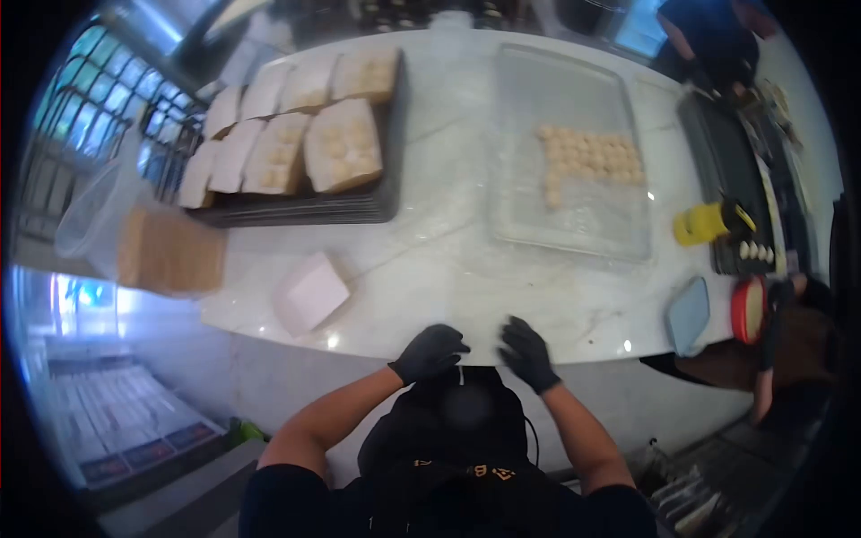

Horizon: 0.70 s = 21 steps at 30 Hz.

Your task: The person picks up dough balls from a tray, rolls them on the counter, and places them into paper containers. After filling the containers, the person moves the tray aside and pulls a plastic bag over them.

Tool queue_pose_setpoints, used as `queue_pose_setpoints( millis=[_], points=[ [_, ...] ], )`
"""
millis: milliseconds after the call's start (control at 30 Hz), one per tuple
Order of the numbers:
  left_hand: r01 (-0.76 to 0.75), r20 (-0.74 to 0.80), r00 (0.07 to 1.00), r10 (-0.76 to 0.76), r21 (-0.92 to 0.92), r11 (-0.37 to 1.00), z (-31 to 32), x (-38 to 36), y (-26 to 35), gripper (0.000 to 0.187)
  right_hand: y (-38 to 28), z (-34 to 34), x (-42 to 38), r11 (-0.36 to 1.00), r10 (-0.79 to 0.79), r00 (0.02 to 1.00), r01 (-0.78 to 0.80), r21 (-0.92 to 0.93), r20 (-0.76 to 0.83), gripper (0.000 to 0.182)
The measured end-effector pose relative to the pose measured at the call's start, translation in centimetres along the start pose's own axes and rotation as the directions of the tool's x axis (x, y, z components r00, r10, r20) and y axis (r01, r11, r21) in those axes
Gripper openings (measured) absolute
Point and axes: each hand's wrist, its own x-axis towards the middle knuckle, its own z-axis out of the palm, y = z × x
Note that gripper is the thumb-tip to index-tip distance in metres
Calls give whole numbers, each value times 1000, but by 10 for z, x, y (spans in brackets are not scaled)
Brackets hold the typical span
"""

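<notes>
Both my hands wear black gloves and rest at the near edge of a white marble counter (448, 260). My left hand (429, 351) is curled loosely, fingers bent, with nothing in it. My right hand (527, 352) has its fingers spread, also holding nothing. A clear tray (538, 99) with several pale dough balls (592, 160) lies ahead to the right. A small white box (310, 292) sits on the counter left of my left hand.
A black tray (377, 208) at the back left carries several open white boxes of pastries (343, 143). A stack of brown cardboard (170, 251) sits at the left edge. A yellow bottle (708, 222), blue lid (689, 314) and red lid (746, 310) lie right. Another person (717, 40) stands far right.
</notes>
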Motion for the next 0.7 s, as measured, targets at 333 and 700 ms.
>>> queue_pose_setpoints(
  millis=[333, 700],
  points=[
    [-42, -132, 991, 14, -207, 977, 21, 1, 6, 15, -28, 2, 55, 992, -128, 984, 127, -22, -127, 28],
    [-32, -97, 995, 31, -13, 999, 18, 0, -14, 18, -33, 6, 69, 997, -80, 982, 76, -30, -172, 25]
  ],
)
